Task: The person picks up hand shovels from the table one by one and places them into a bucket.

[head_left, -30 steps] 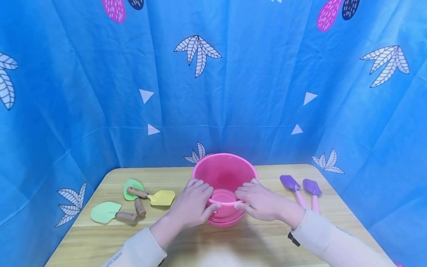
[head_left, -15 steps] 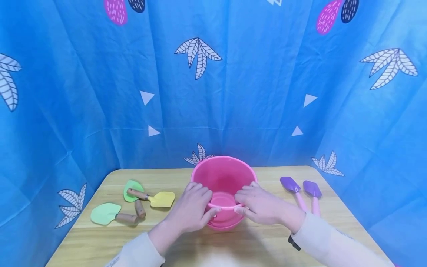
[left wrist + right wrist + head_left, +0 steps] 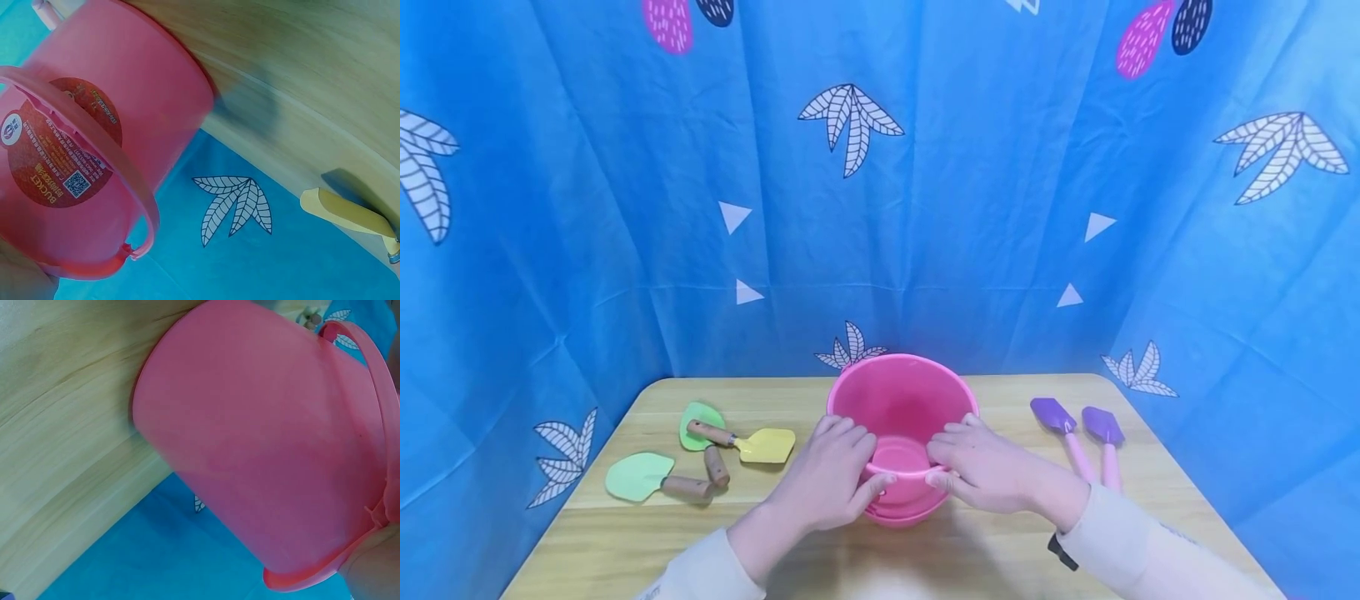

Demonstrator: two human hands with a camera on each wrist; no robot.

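Observation:
A pink plastic bucket [image 3: 917, 398] stands on the table, its mouth facing up toward me. My left hand [image 3: 829, 477] grips the near rim on the left, fingers curled inside and thumb outside. On the right part of the same rim, my right hand [image 3: 988, 468] holds on likewise. In the left wrist view, the bucket's handle [image 3: 149, 212] hangs across the outer wall, over a round red label [image 3: 50, 169]. The right wrist view shows the plain wall [image 3: 250, 425] and the other part of the handle. The fingertips inside the bucket are partly hidden.
On the left of the wooden table [image 3: 662, 550] lie two green trowels, one nearer [image 3: 638, 477] and one farther [image 3: 698, 417], plus a yellow trowel [image 3: 767, 446]. Two purple trowels [image 3: 1052, 413] with pink handles lie at right. A blue patterned curtain [image 3: 880, 233] surrounds the table.
Both hands keep their grip on the rim. The bucket has come very slightly closer to me; the trowels lie as before.

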